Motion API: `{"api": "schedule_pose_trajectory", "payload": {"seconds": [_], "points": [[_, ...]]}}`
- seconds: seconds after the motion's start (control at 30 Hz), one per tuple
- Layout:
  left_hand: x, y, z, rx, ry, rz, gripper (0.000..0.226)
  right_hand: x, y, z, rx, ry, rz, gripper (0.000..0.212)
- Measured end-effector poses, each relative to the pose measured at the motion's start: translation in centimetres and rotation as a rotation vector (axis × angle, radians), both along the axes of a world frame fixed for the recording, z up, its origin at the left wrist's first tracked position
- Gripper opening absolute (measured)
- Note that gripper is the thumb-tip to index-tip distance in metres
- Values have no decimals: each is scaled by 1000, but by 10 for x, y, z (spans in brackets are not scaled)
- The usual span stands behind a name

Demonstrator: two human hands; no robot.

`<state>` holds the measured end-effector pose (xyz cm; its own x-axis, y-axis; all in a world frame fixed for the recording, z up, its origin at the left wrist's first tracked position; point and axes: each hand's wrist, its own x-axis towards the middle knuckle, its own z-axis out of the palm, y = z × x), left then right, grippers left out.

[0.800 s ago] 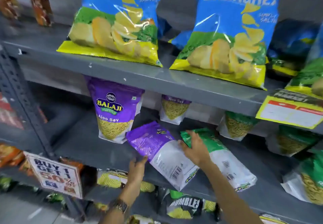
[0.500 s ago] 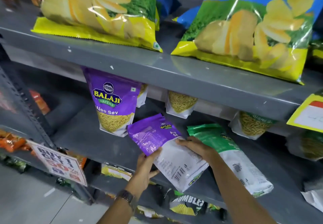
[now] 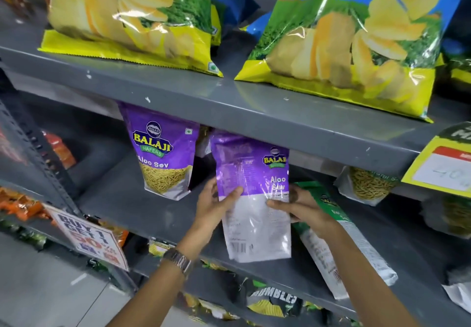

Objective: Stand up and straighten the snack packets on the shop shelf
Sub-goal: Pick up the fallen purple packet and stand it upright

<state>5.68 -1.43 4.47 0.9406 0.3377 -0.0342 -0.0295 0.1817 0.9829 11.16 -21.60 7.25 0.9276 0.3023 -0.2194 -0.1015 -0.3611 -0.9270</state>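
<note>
**Purple packet held upright over the middle shelf**

A purple Aloo Sev packet (image 3: pixel 252 194) is held by both hands in front of the middle shelf (image 3: pixel 132 199), its base apparently just above the shelf's front edge. The left hand (image 3: pixel 216 207) is closed on its left edge, the right hand (image 3: pixel 300 207) on its right edge, fingers wrapped on the face. Its long axis runs near vertical, top upward, front turned partly aside. The standing-up step seems in hand; next, the base would need setting down beside the standing packet (image 3: pixel 163 150). A green packet (image 3: pixel 341 235) lies flat, waiting.
</note>
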Motion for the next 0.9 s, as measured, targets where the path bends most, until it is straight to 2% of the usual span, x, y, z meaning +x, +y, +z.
{"api": "schedule_pose_trajectory", "payload": {"seconds": [0.13,0.23,0.37,0.47,0.57,0.67,0.77,0.9], "points": [[30,17,10,171,-112,0,42,14,20,-3,51,-221,-136,48],[44,27,-2,251,-160,-16,38,17,30,-20,83,-262,-252,66],[48,32,-13,280,-186,-47,38,14,26,-29,162,-213,-256,61],[40,26,-14,255,-220,-42,48,16,17,-13,286,-238,-256,57],[21,8,-19,216,-272,146,67,19,9,7,303,-233,-183,52],[-7,-23,-35,316,-272,332,63,17,9,11,204,-218,-115,50],[-26,-53,-51,445,-212,278,67,10,13,10,153,-261,-195,50],[-34,-77,-65,526,-176,126,94,-6,18,10,128,-282,-265,55]]}}
